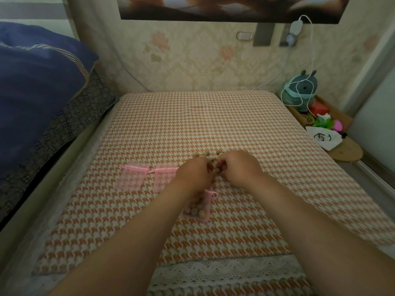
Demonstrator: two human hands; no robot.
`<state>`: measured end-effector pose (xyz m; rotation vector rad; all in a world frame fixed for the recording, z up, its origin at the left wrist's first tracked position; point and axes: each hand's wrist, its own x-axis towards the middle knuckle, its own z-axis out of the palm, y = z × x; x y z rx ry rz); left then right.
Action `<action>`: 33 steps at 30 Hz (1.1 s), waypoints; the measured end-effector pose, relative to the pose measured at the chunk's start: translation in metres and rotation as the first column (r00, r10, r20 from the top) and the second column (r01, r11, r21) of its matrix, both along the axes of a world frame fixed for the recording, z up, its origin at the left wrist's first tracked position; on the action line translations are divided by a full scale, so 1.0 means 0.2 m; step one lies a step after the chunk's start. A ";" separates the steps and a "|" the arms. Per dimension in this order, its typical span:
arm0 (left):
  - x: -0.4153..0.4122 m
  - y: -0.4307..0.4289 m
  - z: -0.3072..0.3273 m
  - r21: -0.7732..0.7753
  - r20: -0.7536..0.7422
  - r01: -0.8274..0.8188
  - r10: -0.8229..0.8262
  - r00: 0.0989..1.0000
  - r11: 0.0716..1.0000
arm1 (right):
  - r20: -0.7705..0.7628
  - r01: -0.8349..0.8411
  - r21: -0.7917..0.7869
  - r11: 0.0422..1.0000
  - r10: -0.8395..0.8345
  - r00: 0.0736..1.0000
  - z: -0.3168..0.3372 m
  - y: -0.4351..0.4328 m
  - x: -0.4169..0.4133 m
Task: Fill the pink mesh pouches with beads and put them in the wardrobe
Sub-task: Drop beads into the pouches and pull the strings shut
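Meeting fingertip to fingertip near the middle of the houndstooth bed cover [213,124], left hand [193,174] and right hand [239,167] both have their fingers curled in. They sit at the near side of a loose pile of beads [213,155]. Whether either hand holds any beads cannot be told.

A bead-filled pink mesh pouch [198,208] lies just under the left wrist, towards the near edge. Two empty pink mesh pouches [130,178] lie flat side by side towards the left edge, the right one partly under the left hand.

A blue quilt [38,86] is heaped beyond the left edge.
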<state>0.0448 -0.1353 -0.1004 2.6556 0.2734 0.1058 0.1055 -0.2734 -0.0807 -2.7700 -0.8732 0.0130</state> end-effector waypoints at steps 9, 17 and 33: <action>0.00 0.04 0.00 -0.212 0.046 0.023 -0.014 0.999 0.977 | -0.135 0.028 0.160 0.987 -0.006 0.991 -0.03 0.00 0.01; -0.10 0.10 0.11 -0.466 0.156 -0.012 0.096 0.983 0.885 | -0.382 0.087 0.527 0.845 0.145 0.913 0.05 0.03 -0.02; -0.32 0.24 0.12 -0.074 -0.103 0.220 -0.227 0.969 0.973 | -0.428 -0.115 0.255 0.960 0.219 0.877 0.07 0.04 -0.12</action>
